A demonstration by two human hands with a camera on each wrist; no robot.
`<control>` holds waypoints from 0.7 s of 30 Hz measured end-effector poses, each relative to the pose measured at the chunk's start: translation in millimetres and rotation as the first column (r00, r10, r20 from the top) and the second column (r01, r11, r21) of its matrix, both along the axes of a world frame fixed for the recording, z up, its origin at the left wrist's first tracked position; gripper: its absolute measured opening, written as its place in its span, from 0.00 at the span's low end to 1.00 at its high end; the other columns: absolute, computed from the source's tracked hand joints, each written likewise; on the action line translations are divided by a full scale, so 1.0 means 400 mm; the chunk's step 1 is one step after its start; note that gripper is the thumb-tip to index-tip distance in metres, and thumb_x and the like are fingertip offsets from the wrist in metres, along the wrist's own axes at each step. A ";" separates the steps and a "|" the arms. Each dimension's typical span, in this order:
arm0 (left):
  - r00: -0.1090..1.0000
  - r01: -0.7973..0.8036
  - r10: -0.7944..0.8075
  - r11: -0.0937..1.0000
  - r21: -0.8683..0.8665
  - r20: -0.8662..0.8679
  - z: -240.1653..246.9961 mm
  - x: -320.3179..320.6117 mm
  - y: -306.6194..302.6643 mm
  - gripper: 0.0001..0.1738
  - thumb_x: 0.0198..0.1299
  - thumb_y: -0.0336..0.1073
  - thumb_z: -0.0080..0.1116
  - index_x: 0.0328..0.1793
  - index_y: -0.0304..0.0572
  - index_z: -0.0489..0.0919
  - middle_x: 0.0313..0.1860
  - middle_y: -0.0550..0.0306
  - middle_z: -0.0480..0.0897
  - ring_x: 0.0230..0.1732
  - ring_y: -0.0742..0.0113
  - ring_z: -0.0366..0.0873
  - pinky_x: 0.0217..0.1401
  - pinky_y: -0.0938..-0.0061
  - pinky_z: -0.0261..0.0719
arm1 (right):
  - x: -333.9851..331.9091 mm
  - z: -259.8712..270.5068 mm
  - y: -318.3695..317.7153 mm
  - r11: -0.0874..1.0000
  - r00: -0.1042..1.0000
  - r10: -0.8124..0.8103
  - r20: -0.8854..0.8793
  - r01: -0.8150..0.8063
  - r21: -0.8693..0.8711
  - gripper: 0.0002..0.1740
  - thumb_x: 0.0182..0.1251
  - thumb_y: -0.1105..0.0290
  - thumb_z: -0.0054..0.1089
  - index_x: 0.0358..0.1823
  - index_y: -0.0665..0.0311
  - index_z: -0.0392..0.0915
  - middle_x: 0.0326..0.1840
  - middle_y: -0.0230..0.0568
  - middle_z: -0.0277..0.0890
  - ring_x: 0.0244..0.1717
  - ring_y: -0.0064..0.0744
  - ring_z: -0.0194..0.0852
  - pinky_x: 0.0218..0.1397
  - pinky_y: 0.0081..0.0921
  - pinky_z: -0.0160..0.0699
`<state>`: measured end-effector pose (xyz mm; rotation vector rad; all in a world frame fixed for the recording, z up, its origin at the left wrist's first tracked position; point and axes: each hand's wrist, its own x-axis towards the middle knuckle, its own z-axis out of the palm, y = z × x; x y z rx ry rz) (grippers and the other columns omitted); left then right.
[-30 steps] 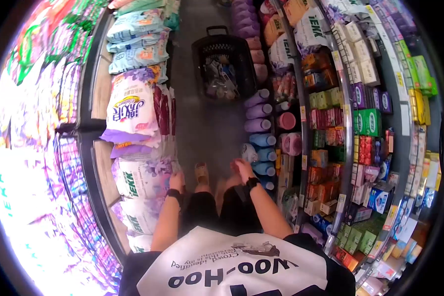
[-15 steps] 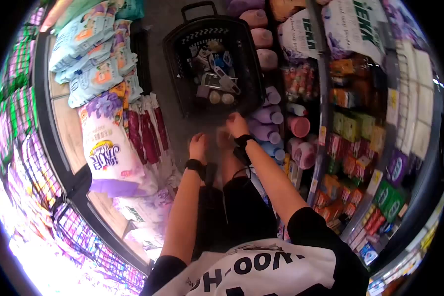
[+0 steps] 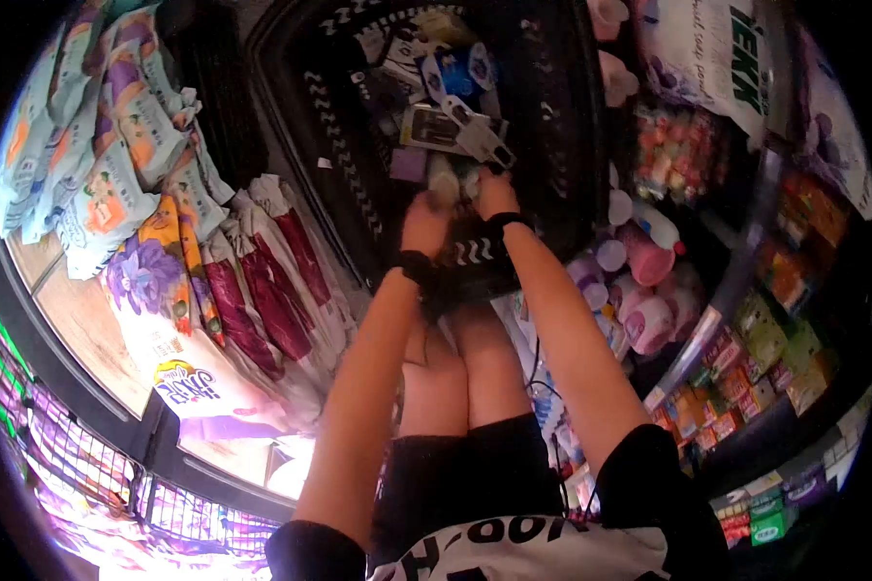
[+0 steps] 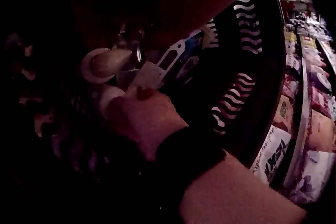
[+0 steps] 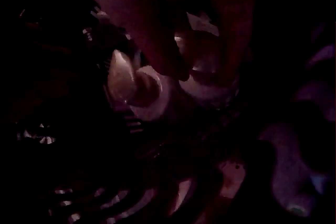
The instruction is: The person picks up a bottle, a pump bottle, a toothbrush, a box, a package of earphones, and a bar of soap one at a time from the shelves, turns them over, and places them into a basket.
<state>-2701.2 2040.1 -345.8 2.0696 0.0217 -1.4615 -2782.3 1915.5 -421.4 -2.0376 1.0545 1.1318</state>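
Note:
Both my hands are low inside a black shopping basket (image 3: 334, 208), over its near end. My right hand (image 3: 497, 197) grips a small round white tea light (image 5: 202, 85), finger and thumb on either side of it. Close by is a second tea light (image 4: 100, 65), white with a flame-shaped tip, tilted on its side. My left hand (image 3: 426, 225) is right at this second one; its fingers are dark and blurred, so I cannot tell whether they hold it. Beyond the hands lie a purple box (image 3: 409, 165), a flat clear-fronted pack (image 3: 431, 128), a white slotted card (image 3: 480, 136) and a blue pack (image 3: 458, 73).
Pale blue bags (image 3: 111, 208) and a white-and-purple bag (image 3: 199, 373) line a low shelf on the left. On the right stand pink bottles (image 3: 646, 257), a large white bag (image 3: 698, 58) and shelves of small boxes (image 3: 741, 363). My bare knees are just below the basket.
I have come forward to the basket and bent over it. Both hands have moved from beside my legs down into the basket, and the right now grips a tea light.

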 end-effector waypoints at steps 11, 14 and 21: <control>0.870 -0.351 0.317 0.936 -0.024 -0.377 0.387 0.126 0.021 0.37 0.58 0.55 0.52 0.66 0.39 0.58 0.61 0.46 0.66 0.59 0.53 0.67 0.56 0.58 0.70 | -0.067 0.777 -0.179 0.998 0.714 -0.036 0.700 -0.013 0.064 0.21 0.42 0.76 0.60 0.42 0.64 0.70 0.46 0.46 0.68 0.44 0.49 0.70 0.44 0.31 0.73; 0.814 -0.383 0.333 0.924 -0.009 -0.475 0.549 0.167 -0.002 0.40 0.56 0.58 0.53 0.66 0.39 0.58 0.56 0.51 0.70 0.56 0.54 0.70 0.53 0.55 0.72 | -0.112 1.008 -0.193 0.996 0.628 -0.088 0.773 0.051 0.071 0.18 0.41 0.79 0.60 0.39 0.65 0.72 0.50 0.44 0.71 0.46 0.38 0.73 0.43 0.25 0.74; 0.646 -0.358 -0.176 0.789 -0.499 -0.742 0.918 0.210 -0.069 0.33 0.59 0.39 0.55 0.68 0.38 0.55 0.57 0.51 0.71 0.52 0.60 0.74 0.43 0.67 0.82 | -0.262 1.391 -0.121 0.888 0.283 -0.440 0.852 0.276 0.367 0.18 0.49 0.79 0.63 0.44 0.63 0.74 0.59 0.42 0.66 0.52 0.31 0.70 0.51 0.27 0.73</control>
